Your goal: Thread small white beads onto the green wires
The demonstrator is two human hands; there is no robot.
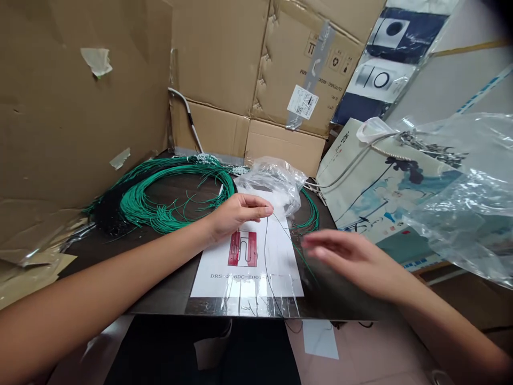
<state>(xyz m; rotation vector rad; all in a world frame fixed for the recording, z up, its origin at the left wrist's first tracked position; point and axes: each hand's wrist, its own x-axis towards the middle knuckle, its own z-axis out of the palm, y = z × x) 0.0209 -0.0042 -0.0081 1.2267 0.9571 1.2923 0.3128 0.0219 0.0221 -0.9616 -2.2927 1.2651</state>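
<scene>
On the dark flat surface [170, 299]: white rectangular printed paper sheet [256, 271]. Left of the sheet, big green wire coil [134, 200]. On its far end, crumpled clear plastic bag [280, 174]; right of that end, smaller green wire coil [315, 211]. Farther right, pale floral paper bag [385, 198]. Behind the sheet, brown cardboard panel [216, 59].

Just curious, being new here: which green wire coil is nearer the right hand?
The small coil at the plastic bag's right; the large coil lies left of the bag.
</scene>
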